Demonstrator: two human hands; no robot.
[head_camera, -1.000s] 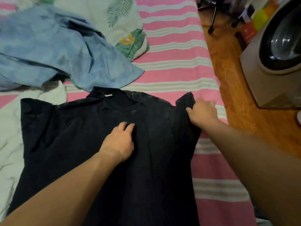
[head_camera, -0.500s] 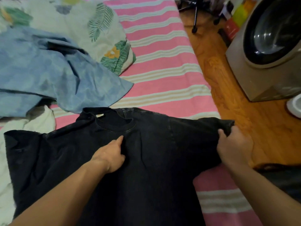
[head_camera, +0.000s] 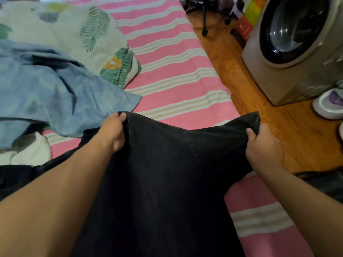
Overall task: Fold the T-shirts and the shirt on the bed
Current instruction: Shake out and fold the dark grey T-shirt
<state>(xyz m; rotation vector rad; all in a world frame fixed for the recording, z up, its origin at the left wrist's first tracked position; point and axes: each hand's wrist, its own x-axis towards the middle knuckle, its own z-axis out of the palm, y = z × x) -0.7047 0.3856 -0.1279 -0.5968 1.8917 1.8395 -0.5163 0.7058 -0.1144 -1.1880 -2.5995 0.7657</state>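
Observation:
A black T-shirt (head_camera: pixel 167 182) fills the near part of the pink striped bed (head_camera: pixel 176 80). My left hand (head_camera: pixel 113 130) grips its upper edge near the collar and holds it raised. My right hand (head_camera: pixel 263 147) grips the end of its right sleeve, stretched out past the bed's right edge. The cloth sags between the two hands. A crumpled blue garment (head_camera: pixel 52 89) lies at the left, partly over a white garment (head_camera: pixel 26 151). A pale leaf-print garment (head_camera: pixel 83 34) lies behind it at the far left.
The bed's right edge meets a wooden floor (head_camera: pixel 241 75). A front-loading washing machine (head_camera: pixel 297 43) stands on the right, with a white and purple bowl-shaped object (head_camera: pixel 328 104) beside it. Chair legs on castors (head_camera: pixel 204 21) stand at the far end.
My left hand left the chest of the black T-shirt and took hold of its upper edge, lifting it. My right hand pulled the sleeve out to the right and raised it.

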